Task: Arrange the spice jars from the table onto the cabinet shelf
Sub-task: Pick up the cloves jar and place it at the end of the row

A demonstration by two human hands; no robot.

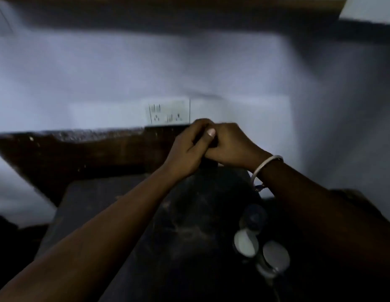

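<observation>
Spice jar [208,143] — dark, blurred, mostly hidden inside both clasped hands [208,147].

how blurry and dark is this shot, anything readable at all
Head view: dim, motion-smeared throughout; the wall socket plate is streaked, the dark table loses detail in shadow. The left hand and right hand are clasped together; anything between them is unreadable. The pale round lids are soft blobs.

No text, label, brand, number or sign can be read anywhere.
</observation>
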